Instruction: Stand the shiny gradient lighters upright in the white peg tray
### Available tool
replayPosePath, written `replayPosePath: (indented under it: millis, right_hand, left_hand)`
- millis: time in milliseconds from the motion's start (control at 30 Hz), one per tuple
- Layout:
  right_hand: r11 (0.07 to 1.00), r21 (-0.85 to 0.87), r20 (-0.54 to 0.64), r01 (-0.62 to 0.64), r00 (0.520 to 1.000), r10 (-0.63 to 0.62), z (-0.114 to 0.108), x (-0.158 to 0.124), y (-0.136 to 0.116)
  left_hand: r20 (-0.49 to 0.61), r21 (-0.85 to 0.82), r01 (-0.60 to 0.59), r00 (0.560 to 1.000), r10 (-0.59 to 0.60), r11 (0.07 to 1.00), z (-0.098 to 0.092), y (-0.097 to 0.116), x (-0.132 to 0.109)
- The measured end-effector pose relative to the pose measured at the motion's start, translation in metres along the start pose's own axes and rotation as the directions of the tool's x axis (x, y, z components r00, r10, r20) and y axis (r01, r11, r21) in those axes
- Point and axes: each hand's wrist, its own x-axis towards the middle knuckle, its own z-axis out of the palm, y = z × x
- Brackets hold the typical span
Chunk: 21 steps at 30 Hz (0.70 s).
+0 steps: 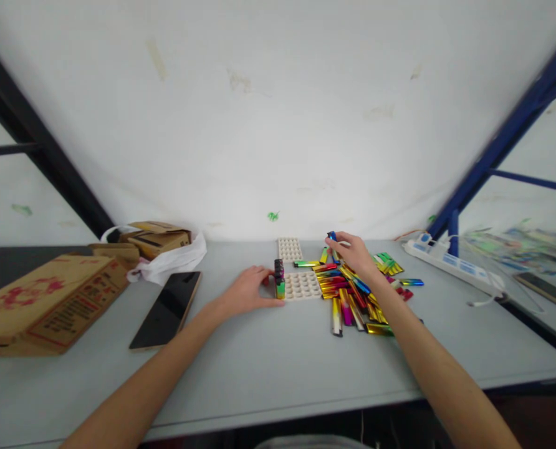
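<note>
My left hand (pixel 250 290) curves round the left end of a white tray with rows of holes (pixel 303 285), its thumb at the front corner and its fingers by the back. A row of lighters (pixel 280 284) with dark tops stands upright along that end, beside my fingers. Above the far edge of a loose pile, my right hand (pixel 353 251) pinches a blue lighter (pixel 331 236). The pile of shiny metallic lighters (pixel 348 290), in gold, red, green, blue and purple, lies to the right of the tray, partly under my right forearm.
A second white holed tray (pixel 289 249) lies against the wall. On the left are a black-screened phone (pixel 168 308), a cardboard box (pixel 48 302), a white plastic bag (pixel 179 252) and a smaller carton (pixel 159 240). A power strip (pixel 455 265) with cables runs along the right.
</note>
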Motion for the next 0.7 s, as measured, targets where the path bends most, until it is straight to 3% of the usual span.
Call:
replayPosePath:
  millis: [100,267,367,567,700]
  right_hand:
    - [0.937,0.35,0.065,0.003,0.998,-0.027,0.019,-0.015,-0.011]
    - [0.815,0.556,0.247,-0.162,0.969,0.023,0.046,-0.04,-0.026]
    - [0.845,0.507,0.24,-0.171,0.969,0.053,0.054,-0.045,-0.029]
    - [0.976,0.216,-0.006,-0.001,1.0,0.003,0.067,-0.049,-0.029]
    - [0.99,0.14,-0.063,-0.005,0.998,0.014,0.073,-0.055,-0.031]
  left_hand:
    - [0.012,-0.022,-0.01,1.0,0.01,1.0,-0.002,-0.002,-0.001]
    - [0.027,-0.034,-0.03,0.999,0.031,0.999,-0.004,-0.008,-0.002]
    - [0.03,-0.032,-0.042,0.999,0.043,0.999,-0.004,-0.011,-0.003]
    - [0.019,-0.029,-0.049,0.999,0.05,0.998,-0.005,-0.008,-0.004]
    - [0.015,-0.021,-0.054,0.998,0.055,0.998,-0.005,-0.006,-0.004]
